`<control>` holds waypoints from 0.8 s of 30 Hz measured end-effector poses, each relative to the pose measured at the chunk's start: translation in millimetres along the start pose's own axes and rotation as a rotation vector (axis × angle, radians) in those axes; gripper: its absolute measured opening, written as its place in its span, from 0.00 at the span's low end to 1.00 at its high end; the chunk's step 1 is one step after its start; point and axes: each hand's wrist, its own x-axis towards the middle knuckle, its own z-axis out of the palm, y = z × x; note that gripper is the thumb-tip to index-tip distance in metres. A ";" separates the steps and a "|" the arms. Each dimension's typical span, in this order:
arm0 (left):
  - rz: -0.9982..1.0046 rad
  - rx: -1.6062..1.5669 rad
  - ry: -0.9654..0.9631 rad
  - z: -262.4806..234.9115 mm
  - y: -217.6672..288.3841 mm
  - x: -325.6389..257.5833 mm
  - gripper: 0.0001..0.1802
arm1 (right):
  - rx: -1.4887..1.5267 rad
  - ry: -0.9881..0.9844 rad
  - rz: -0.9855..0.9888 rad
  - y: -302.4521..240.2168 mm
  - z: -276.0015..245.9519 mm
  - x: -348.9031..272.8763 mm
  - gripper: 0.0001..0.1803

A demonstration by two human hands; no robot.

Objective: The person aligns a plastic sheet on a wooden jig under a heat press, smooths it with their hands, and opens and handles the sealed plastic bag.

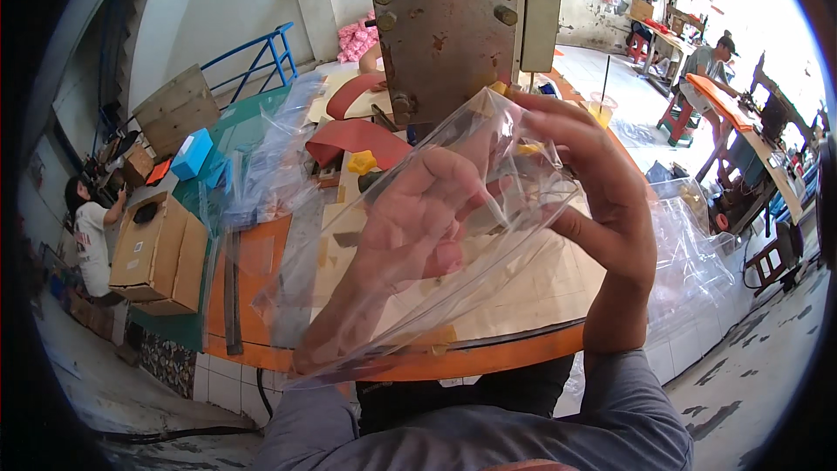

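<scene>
A clear plastic sheet or bag [392,323] hangs slantwise over the table, its crumpled upper corner near the press. My right hand [602,183] grips that corner, fingers bent over the top and thumb below. Through the film shows my left hand [418,209], palm toward me, fingers loosely bent and thumb apart from them. Whether it is inside a bag or behind a single layer, I cannot tell. Beyond both hands stands the metal press head [445,44] with large bolts. A yellow star-shaped knob [362,162] and red curved bands [349,139] lie beside its base.
Clear plastic sheets are heaped on the left of the table [270,157] and at the right [689,253]. A cardboard box [157,249] and a blue box [192,153] stand left. Drinks cup [600,112] at the back right. Other people sit or stand farther off.
</scene>
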 end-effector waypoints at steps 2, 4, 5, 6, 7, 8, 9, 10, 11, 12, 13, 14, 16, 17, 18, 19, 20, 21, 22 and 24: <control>0.018 -0.028 0.011 2.0 2.3 1.9 0.29 | 0.092 0.119 0.183 -0.7 2.7 -6.6 0.41; 0.033 -0.050 0.038 11.1 7.8 5.2 0.30 | 0.057 0.106 0.171 1.0 -0.1 -7.0 0.43; 0.048 -0.091 0.067 18.2 8.0 9.3 0.30 | 0.008 0.087 0.137 1.4 -2.8 -8.5 0.42; 0.059 -0.108 0.084 19.9 5.9 11.1 0.30 | -0.042 0.066 0.101 2.2 -3.1 -8.3 0.40; 0.069 -0.124 0.103 21.5 4.0 12.0 0.30 | -0.045 0.068 0.098 0.9 -0.8 -8.5 0.38; 0.075 -0.135 0.113 20.4 1.6 13.8 0.31 | -0.047 0.071 0.093 0.1 2.0 -8.1 0.37; 0.074 -0.145 0.115 21.9 2.7 14.6 0.32 | -0.026 0.079 0.076 -1.8 5.0 -7.3 0.33; 0.066 -0.150 0.109 22.8 1.5 15.1 0.33 | -0.012 0.082 0.068 -2.5 6.3 -6.4 0.31; 0.054 -0.153 0.097 23.6 0.5 15.6 0.35 | 0.002 0.084 0.059 -2.7 7.5 -5.0 0.29; 0.042 -0.157 0.082 23.5 -0.1 16.4 0.36 | -0.009 0.099 0.047 -2.5 7.1 -4.1 0.25; 0.031 -0.162 0.069 23.9 -1.6 16.3 0.37 | -0.012 0.105 0.040 -1.7 6.3 -3.0 0.23; 0.018 -0.166 0.057 24.2 -2.1 16.2 0.38 | -0.014 0.111 0.035 -0.9 5.6 -2.2 0.22; -0.003 -0.167 0.031 26.5 -4.1 16.2 0.41 | -0.111 0.095 -0.042 -1.6 2.3 -1.2 0.19; -0.011 -0.166 0.017 27.1 -4.2 17.0 0.42 | -0.142 0.090 -0.068 -2.5 1.2 -0.6 0.19; -0.020 -0.156 0.006 26.2 -2.7 15.7 0.44 | -0.123 0.119 -0.072 -3.8 4.2 0.1 0.16; -0.026 -0.153 -0.003 27.0 -1.5 14.5 0.45 | -0.109 0.132 -0.076 -5.4 5.5 0.1 0.15; -0.036 -0.140 -0.012 26.9 1.2 13.7 0.46 | -0.095 0.146 -0.079 -7.8 6.7 -0.4 0.14; -0.044 -0.132 -0.024 27.0 2.8 13.3 0.48 | -0.098 0.184 -0.034 -10.8 5.2 -2.4 0.12; -0.051 -0.123 -0.034 28.4 4.8 12.9 0.49 | -0.110 0.195 -0.025 -10.9 0.9 -3.4 0.11; -0.055 -0.099 -0.058 28.8 8.8 13.4 0.54 | -0.135 0.218 -0.003 -10.1 -7.6 -6.2 0.09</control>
